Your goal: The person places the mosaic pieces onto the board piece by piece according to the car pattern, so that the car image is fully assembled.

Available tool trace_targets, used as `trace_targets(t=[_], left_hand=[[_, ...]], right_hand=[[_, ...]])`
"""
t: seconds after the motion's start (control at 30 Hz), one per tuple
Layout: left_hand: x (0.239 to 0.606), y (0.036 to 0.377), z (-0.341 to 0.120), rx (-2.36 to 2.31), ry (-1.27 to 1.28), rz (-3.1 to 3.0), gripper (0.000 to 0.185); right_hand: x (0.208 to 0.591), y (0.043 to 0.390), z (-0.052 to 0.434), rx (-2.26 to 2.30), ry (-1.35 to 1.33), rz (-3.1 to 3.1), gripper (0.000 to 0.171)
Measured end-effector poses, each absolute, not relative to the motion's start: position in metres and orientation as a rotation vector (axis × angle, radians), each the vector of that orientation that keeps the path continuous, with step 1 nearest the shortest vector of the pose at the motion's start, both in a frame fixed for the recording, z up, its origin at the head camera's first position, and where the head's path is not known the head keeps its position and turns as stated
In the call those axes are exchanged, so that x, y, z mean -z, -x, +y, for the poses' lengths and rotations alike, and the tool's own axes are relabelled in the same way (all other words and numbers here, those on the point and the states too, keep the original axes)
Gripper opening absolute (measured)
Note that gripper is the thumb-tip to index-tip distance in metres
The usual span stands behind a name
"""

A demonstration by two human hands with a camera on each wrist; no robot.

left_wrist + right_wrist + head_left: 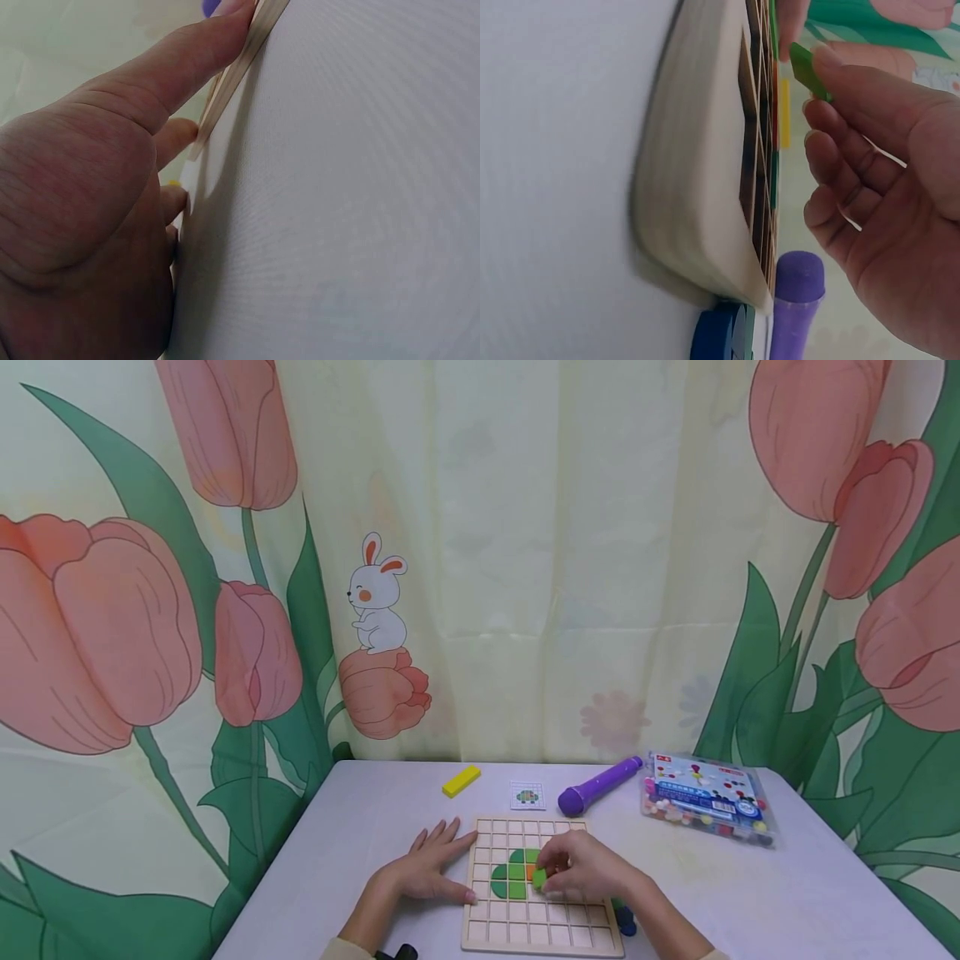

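A wooden grid board (pixel 542 935) (pixel 705 187) lies flat on the table with green pieces (pixel 508 878) set in its middle cells. My right hand (pixel 581 870) (pixel 877 172) hovers over the board and pinches a small light green piece (pixel 538 877) (pixel 807 69) between thumb and fingertips. My left hand (pixel 431 868) (pixel 97 217) lies flat on the table, fingers straight, its thumb (pixel 199 52) against the board's left edge (pixel 236 71).
Behind the board lie a yellow block (pixel 461 781), a small pattern card (pixel 528 795), a purple pen-like tool (pixel 597 786) (pixel 795 307) and a clear bag of small pieces (pixel 708 797). Blue pieces (pixel 626 925) (pixel 721 334) sit by the board's right edge. A tulip curtain hangs behind.
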State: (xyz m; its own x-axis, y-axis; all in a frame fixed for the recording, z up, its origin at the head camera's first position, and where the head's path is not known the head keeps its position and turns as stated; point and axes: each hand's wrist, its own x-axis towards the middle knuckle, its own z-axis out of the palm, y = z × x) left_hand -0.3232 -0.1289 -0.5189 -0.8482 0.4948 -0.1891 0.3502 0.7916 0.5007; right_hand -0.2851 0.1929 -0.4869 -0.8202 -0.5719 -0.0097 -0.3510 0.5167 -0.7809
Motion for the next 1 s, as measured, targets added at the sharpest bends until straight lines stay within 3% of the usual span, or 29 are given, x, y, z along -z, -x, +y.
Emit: trace_targets(t=[1.0], left_hand=[[0.520, 0.325, -0.130, -0.666, -0.675, 2.658, 0.103]], right_hand=[[0.491, 0.278, 0.181, 1.125, 0.836, 2.513, 0.017]])
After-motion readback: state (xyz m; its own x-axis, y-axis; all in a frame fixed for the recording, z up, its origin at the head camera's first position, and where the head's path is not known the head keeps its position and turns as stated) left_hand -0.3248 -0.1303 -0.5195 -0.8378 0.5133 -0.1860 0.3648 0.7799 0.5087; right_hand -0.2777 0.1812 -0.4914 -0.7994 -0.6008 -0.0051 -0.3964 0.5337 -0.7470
